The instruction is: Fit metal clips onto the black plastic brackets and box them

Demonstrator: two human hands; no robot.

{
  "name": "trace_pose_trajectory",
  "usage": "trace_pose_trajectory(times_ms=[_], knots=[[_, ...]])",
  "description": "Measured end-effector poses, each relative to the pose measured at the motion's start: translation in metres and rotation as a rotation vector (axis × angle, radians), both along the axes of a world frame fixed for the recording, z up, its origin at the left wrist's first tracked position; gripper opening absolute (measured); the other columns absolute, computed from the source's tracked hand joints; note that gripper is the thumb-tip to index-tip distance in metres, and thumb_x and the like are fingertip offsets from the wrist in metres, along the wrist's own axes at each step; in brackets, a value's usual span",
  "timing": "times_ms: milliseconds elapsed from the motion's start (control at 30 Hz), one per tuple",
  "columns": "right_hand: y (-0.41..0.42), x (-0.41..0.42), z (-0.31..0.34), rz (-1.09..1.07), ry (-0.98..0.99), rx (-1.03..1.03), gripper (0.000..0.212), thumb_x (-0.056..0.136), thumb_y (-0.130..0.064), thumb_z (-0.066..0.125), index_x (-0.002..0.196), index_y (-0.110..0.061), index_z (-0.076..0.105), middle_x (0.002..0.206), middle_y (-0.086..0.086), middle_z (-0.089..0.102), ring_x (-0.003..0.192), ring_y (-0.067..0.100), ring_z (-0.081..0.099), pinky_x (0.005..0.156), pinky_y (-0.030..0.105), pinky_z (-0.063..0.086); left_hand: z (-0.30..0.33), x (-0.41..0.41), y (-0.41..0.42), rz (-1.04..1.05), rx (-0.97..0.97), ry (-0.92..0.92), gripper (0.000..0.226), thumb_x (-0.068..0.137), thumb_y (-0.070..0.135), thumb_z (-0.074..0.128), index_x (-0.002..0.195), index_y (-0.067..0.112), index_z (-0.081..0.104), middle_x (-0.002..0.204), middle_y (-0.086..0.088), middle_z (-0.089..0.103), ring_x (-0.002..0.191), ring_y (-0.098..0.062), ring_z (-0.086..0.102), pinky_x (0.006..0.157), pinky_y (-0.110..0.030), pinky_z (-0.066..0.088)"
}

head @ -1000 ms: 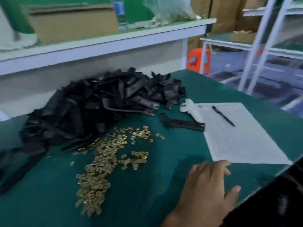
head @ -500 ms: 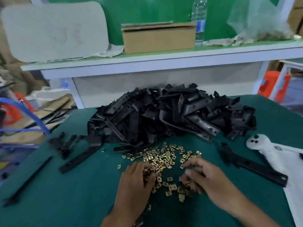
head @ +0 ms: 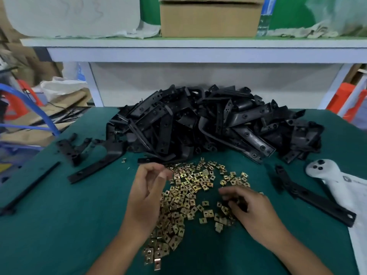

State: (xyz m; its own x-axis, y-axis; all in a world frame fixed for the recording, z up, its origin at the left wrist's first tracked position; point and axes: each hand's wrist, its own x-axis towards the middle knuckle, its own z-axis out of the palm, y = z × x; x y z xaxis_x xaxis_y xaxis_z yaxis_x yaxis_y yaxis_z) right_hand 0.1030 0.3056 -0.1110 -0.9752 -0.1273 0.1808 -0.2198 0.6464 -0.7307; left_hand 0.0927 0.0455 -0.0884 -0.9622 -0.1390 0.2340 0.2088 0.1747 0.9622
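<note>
A person's two bare hands worked over a spread of small brass-coloured metal clips point(head: 190, 187) scattered across the green counter point(head: 59, 225). The left hand point(head: 147, 197) was raised just above the left edge of the clips, thumb and fingers loosely curled toward one another; whether that grip held a clip could not be told. The right hand point(head: 248, 209) rested knuckles-up among the clips on the right side of the scatter, its fingers curled down onto them, and its grip appeared narrow, though what lay beneath the fingertips was hidden.

Behind the clips, a large heap of black plastic brackets point(head: 208, 126) was piled toward the far edge of the counter. Several loose brackets point(head: 95, 165) lay apart on the left, with a long black strip point(head: 29, 187) near the counter's left edge. Another long bracket point(head: 309, 195) lay on the right, just beside a white handheld controller point(head: 325, 171) resting on a white sheet point(head: 357, 235).

On the white shelf point(head: 198, 48) above and beyond the counter stood a closed cardboard box point(head: 208, 18), with a clear plastic bottle point(head: 264, 22) just to its right and crumpled plastic wrap point(head: 327, 20) farther right. A blue hose point(head: 29, 108) curved past the clutter at the left.
</note>
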Motion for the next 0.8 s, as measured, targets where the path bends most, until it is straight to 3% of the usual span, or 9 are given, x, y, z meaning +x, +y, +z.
trace_pose_trajectory(times_ms=[67, 133, 200, 233, 300, 400, 500, 633, 800], knots=[[0.001, 0.000, -0.001, 0.012, 0.020, -0.015, 0.043, 0.089, 0.001, 0.071, 0.110, -0.036, 0.072, 0.104, -0.032, 0.067, 0.102, -0.006, 0.064, 0.090, 0.016, 0.051, -0.005, 0.020, -0.019, -0.069, -0.360, -0.037, 0.040, 0.087, 0.071, 0.046, 0.120, 0.049, 0.051, 0.121, 0.039, 0.057, 0.115, 0.019, 0.050, 0.096, -0.024, 0.043], [0.002, 0.000, 0.000, 0.055, 0.030, -0.044, 0.038, 0.090, -0.008, 0.074, 0.111, -0.039, 0.070, 0.106, -0.031, 0.067, 0.105, -0.006, 0.064, 0.091, 0.014, 0.049, -0.018, 0.047, -0.029, -0.143, -0.750, -0.080, 0.073, 0.076, 0.093, 0.032, 0.142, 0.061, 0.026, 0.144, 0.048, 0.026, 0.133, 0.023, 0.026, 0.108, -0.031, 0.037], [0.001, 0.002, 0.003, 0.140, -0.005, 0.009, 0.036, 0.086, -0.034, 0.078, 0.116, -0.047, 0.064, 0.117, -0.036, 0.060, 0.115, -0.011, 0.056, 0.096, 0.005, 0.039, -0.035, 0.064, -0.025, -0.202, -1.079, -0.132, 0.109, 0.063, 0.106, 0.011, 0.152, 0.051, -0.019, 0.163, 0.023, -0.016, 0.150, -0.002, -0.005, 0.124, -0.043, 0.012], [0.000, 0.003, 0.003, 0.183, -0.017, 0.065, 0.041, 0.082, -0.046, 0.078, 0.120, -0.050, 0.062, 0.124, -0.040, 0.054, 0.120, -0.015, 0.049, 0.097, 0.000, 0.032, -0.041, 0.067, -0.019, -0.231, -1.185, -0.148, 0.112, 0.060, 0.106, 0.004, 0.146, 0.046, -0.033, 0.160, 0.014, -0.034, 0.150, -0.010, -0.021, 0.124, -0.044, -0.005], [-0.001, 0.005, 0.002, 0.232, -0.027, 0.134, 0.049, 0.078, -0.059, 0.076, 0.123, -0.052, 0.058, 0.130, -0.045, 0.044, 0.124, -0.021, 0.039, 0.097, -0.004, 0.023, -0.043, 0.064, -0.004, -0.200, -1.186, -0.151, 0.108, 0.066, 0.102, -0.001, 0.148, 0.040, -0.034, 0.155, 0.011, -0.044, 0.145, -0.014, -0.038, 0.119, -0.039, -0.021], [-0.001, 0.004, 0.001, 0.218, -0.033, 0.155, 0.045, 0.083, -0.056, 0.070, 0.126, -0.052, 0.057, 0.122, -0.042, 0.051, 0.119, -0.017, 0.046, 0.095, 0.001, 0.033, -0.044, 0.045, 0.019, -0.147, -1.122, -0.071, 0.094, 0.085, 0.086, 0.006, 0.159, 0.030, -0.010, 0.164, 0.007, -0.029, 0.148, -0.014, -0.034, 0.120, -0.034, -0.019], [-0.001, 0.002, 0.000, 0.200, -0.006, 0.141, 0.042, 0.086, -0.049, 0.069, 0.126, -0.046, 0.060, 0.115, -0.036, 0.057, 0.113, -0.012, 0.052, 0.093, 0.005, 0.039, -0.041, 0.021, 0.039, -0.156, -0.993, 0.030, 0.075, 0.100, 0.067, 0.029, 0.159, 0.024, 0.010, 0.167, 0.008, 0.000, 0.154, -0.012, -0.010, 0.123, -0.027, -0.005], [-0.001, -0.001, -0.004, 0.151, 0.021, 0.111, 0.032, 0.089, -0.034, 0.075, 0.118, -0.041, 0.065, 0.111, -0.031, 0.060, 0.108, -0.010, 0.055, 0.090, 0.008, 0.041, -0.041, 0.006, 0.045, -0.161, -0.821, 0.114, 0.054, 0.099, 0.058, 0.047, 0.145, 0.032, 0.035, 0.146, 0.020, 0.034, 0.137, 0.003, 0.025, 0.116, -0.016, 0.020], [-0.007, -0.002, -0.008, 0.118, 0.069, 0.028, 0.023, 0.090, -0.030, 0.075, 0.108, -0.041, 0.068, 0.105, -0.029, 0.063, 0.100, -0.005, 0.061, 0.081, 0.008, 0.045, -0.033, -0.011, 0.030, 0.112, -0.644, 0.181, 0.037, 0.098, 0.056, 0.048, 0.127, 0.034, 0.051, 0.128, 0.023, 0.049, 0.121, 0.011, 0.035, 0.104, -0.022, 0.028]])
